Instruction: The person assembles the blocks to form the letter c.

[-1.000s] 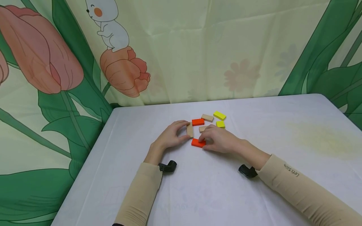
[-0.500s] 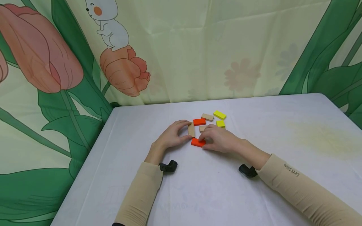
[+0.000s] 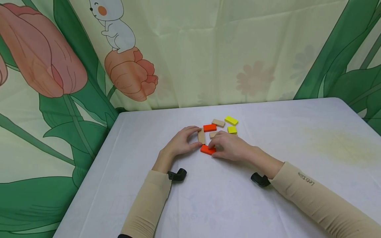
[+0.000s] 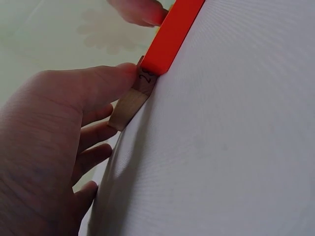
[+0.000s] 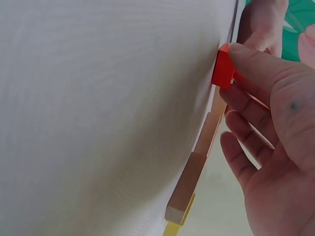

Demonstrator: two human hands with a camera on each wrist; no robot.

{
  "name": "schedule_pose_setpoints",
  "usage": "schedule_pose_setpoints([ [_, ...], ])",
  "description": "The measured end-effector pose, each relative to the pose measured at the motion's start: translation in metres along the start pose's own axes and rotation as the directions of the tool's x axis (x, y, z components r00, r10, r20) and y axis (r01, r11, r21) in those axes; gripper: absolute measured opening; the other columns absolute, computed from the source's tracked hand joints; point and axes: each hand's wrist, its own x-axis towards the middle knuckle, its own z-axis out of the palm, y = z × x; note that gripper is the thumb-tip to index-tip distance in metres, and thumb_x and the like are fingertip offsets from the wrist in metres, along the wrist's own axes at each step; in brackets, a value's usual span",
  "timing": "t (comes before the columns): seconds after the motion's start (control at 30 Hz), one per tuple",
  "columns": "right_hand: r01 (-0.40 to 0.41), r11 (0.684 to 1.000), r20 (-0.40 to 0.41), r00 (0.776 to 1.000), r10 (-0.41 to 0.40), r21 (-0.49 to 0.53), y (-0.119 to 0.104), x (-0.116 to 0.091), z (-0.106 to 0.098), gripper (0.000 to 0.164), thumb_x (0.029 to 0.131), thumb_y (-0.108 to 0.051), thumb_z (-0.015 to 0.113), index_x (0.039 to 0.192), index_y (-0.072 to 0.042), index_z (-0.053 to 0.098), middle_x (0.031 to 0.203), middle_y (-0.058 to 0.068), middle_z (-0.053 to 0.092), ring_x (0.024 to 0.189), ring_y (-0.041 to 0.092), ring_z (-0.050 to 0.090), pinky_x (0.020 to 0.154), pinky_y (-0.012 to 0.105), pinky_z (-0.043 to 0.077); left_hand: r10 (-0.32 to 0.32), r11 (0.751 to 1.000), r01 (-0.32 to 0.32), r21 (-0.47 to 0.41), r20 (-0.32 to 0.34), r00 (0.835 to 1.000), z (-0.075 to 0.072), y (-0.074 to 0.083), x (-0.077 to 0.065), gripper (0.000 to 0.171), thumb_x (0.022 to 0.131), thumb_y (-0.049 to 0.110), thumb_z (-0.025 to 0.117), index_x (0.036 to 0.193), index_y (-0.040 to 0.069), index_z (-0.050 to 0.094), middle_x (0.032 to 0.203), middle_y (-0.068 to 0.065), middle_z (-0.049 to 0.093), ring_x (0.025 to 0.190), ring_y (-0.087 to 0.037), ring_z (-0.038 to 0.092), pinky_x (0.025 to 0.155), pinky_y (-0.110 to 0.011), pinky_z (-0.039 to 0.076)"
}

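Note:
My left hand (image 3: 181, 142) grips a plain wooden block (image 3: 201, 136) lengthwise, thumb at its near end and fingertips at the far one. In the left wrist view, dark marks like digits show on that wooden block (image 4: 130, 105), close by the thumb. My right hand (image 3: 230, 146) pinches a red block (image 3: 207, 150) between thumb and fingers. This red block (image 4: 172, 39) meets the wooden block's near end, its left end right at my left thumb. A second red block (image 3: 209, 128) lies at the wooden block's far end, close to my left fingertips.
Behind my right hand lies another wooden block (image 3: 212, 135), partly hidden by it. Farther back are a wooden block (image 3: 218, 123) and two yellow blocks (image 3: 231, 120). All rest on a white-covered table (image 3: 208, 198) before a printed curtain (image 3: 193, 66).
The upright-lying wooden block and the far red block have shifted slightly right with my left fingers. My right hand has slid the near red block slightly left, against the wooden block's end.

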Motion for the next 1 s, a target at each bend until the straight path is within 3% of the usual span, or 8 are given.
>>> schedule_pose_setpoints([
  [0.6, 0.019, 0.995, -0.039, 0.999, -0.023, -0.100, -0.012, 0.001, 0.003, 0.023, 0.084, -0.023, 0.084, 0.104, -0.013, 0.077, 0.093, -0.006, 0.066, 0.098, 0.018, 0.057, 0.082, 0.032, 0.053, 0.025, 1.000, -0.025, -0.013, -0.010, 1.000, -0.001, 0.001, -0.001, 0.061, 0.091, 0.037, 0.074, 0.146, 0.018, 0.055, 0.150, -0.002, 0.049, 0.141, -0.020, 0.040, 0.116, -0.042, 0.031],
  [1.0, -0.011, 0.998, -0.040, 0.999, 0.009, -0.061, -0.011, 0.001, 0.002, 0.024, 0.084, -0.025, 0.085, 0.104, -0.014, 0.077, 0.094, -0.007, 0.067, 0.100, 0.018, 0.056, 0.083, 0.033, 0.052, 0.037, 0.999, -0.037, -0.024, -0.013, 0.999, -0.001, 0.001, 0.000, 0.061, 0.091, 0.037, 0.074, 0.146, 0.018, 0.055, 0.150, -0.003, 0.050, 0.141, -0.022, 0.039, 0.117, -0.044, 0.030],
])
